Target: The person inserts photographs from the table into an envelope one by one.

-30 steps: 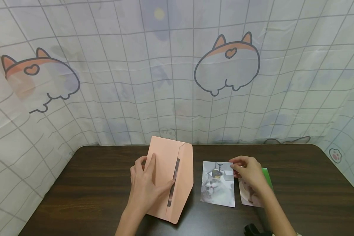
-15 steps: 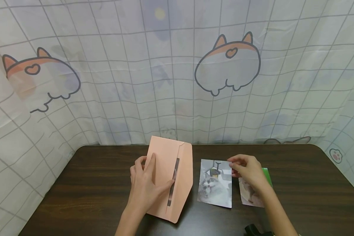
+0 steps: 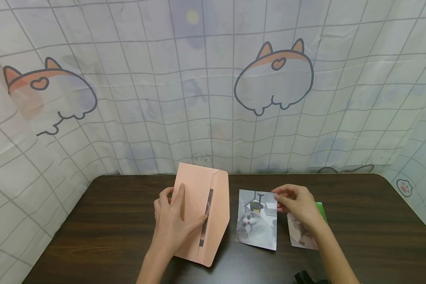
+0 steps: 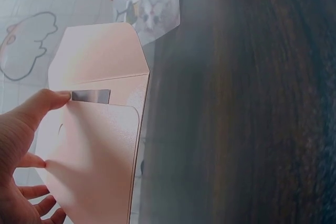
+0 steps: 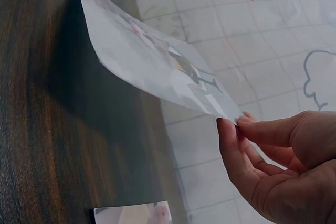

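Observation:
My left hand (image 3: 174,225) holds a peach-coloured envelope (image 3: 195,177), with the thumb at the slot where part of a picture shows inside. The envelope's flap (image 4: 100,51) is raised in the left wrist view. Between thumb and fingers, my right hand (image 3: 298,205) pinches the upper right corner of a photo of a white and grey cat (image 3: 255,228). In the right wrist view the photo (image 5: 142,56) bends slightly and is lifted off the table. Below and behind the right hand lies a second photo with a green corner (image 3: 301,236), partly hidden by the wrist.
The dark wood table (image 3: 99,228) runs back to a white gridded curtain (image 3: 145,98) with cartoon animal prints. A black object (image 3: 305,277) shows by the right forearm at the front edge.
My right hand has carried the cat photo a little to the left, towards the envelope. The envelope and left hand have shifted slightly left. The second photo has stayed put.

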The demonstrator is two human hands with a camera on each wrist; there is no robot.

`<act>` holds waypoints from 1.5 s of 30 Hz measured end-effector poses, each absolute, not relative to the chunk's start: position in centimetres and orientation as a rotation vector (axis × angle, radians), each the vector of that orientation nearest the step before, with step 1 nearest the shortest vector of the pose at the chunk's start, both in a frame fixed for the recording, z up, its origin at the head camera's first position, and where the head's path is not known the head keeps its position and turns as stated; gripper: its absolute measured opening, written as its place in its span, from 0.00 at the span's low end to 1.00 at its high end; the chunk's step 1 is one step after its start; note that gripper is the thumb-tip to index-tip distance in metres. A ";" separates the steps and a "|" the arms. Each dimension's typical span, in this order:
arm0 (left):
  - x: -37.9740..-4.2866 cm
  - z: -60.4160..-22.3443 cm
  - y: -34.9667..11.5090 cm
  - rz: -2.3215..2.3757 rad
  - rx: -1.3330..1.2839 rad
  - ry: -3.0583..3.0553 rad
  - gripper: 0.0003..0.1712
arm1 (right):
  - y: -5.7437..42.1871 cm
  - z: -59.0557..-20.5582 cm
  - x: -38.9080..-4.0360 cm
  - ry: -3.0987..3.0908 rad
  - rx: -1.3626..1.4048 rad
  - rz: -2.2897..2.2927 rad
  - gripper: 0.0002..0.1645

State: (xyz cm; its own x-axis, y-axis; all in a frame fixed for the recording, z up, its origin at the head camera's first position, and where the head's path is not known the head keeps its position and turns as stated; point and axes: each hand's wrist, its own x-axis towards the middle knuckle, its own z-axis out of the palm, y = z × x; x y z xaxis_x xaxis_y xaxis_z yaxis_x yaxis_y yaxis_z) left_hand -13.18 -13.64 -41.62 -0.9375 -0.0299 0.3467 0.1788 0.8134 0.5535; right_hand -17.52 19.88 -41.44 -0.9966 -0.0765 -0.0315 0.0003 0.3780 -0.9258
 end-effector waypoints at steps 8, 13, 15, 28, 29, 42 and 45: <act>-13.2 -41.5 -13.9 -0.858 -0.106 -2.636 0.56 | 19.7 -40.8 -17.2 2.539 -0.112 -1.725 0.15; -13.2 -41.5 -14.1 -0.853 -0.100 -2.630 0.56 | 19.6 -40.4 -17.1 2.534 -0.117 -1.729 0.14; -13.3 -41.5 -14.2 -0.849 -0.096 -2.632 0.56 | 19.5 -40.3 -17.0 2.531 -0.123 -1.730 0.14; -13.4 -41.5 -14.7 -0.817 -0.078 -2.597 0.56 | 19.2 -39.0 -16.4 2.519 -0.208 -1.744 0.14; -13.4 -41.5 -14.7 -0.817 -0.074 -2.598 0.56 | 19.2 -38.9 -16.4 2.515 -0.217 -1.750 0.14; -13.4 -41.8 -14.5 -0.744 -0.053 -2.564 0.55 | 18.9 -37.9 -15.8 2.478 -0.289 -1.772 0.14; -13.5 -41.9 -14.4 -0.716 -0.045 -2.563 0.55 | 18.8 -37.7 -15.6 2.466 -0.281 -1.769 0.14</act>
